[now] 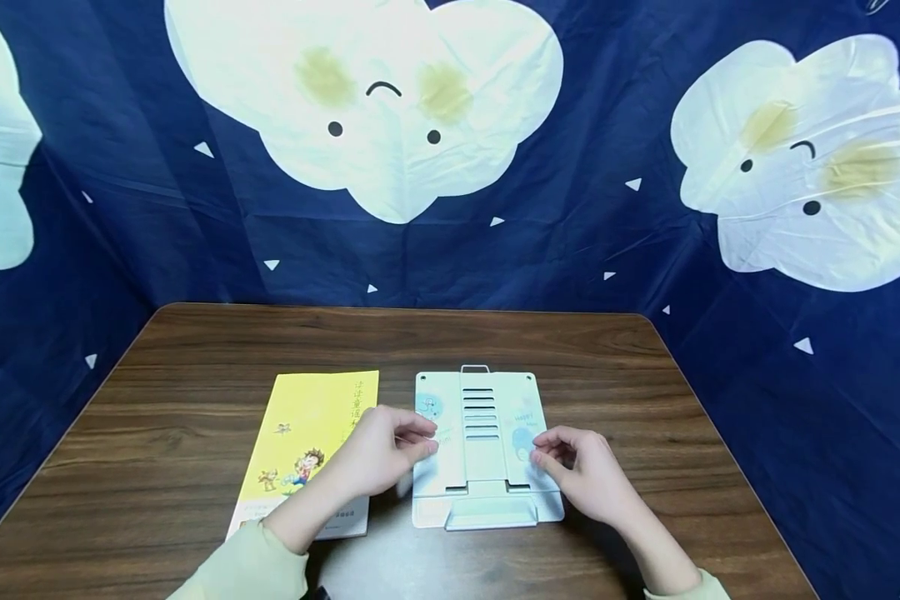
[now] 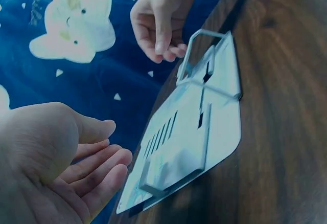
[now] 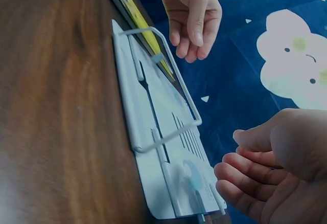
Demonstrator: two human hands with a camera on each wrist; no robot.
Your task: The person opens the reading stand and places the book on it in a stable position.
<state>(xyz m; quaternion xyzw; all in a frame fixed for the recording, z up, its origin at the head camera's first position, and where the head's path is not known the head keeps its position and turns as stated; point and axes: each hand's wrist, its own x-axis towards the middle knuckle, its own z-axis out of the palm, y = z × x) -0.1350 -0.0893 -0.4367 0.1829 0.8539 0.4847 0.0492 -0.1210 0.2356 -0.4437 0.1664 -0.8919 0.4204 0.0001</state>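
A pale blue book stand [image 1: 483, 458] lies flat on the table, with a row of slots down its middle and small printed pictures at both sides. Its ledge [image 1: 491, 515] is at the near edge; the wrist views show a wire frame [image 3: 196, 101] standing up from it. My left hand [image 1: 382, 454] hovers by the stand's left side, fingers loosely bent, nothing in them. On the other side my right hand [image 1: 588, 475] hangs in a similar pose over the right edge. Both wrist views show a gap between thumb and fingers of each hand.
Left of the stand lies a yellow book [image 1: 307, 425] with a cartoon child on its cover, partly behind my left forearm. The brown wooden table [image 1: 570, 342] ends at a dark blue curtain [image 1: 330, 242] printed with white clouds.
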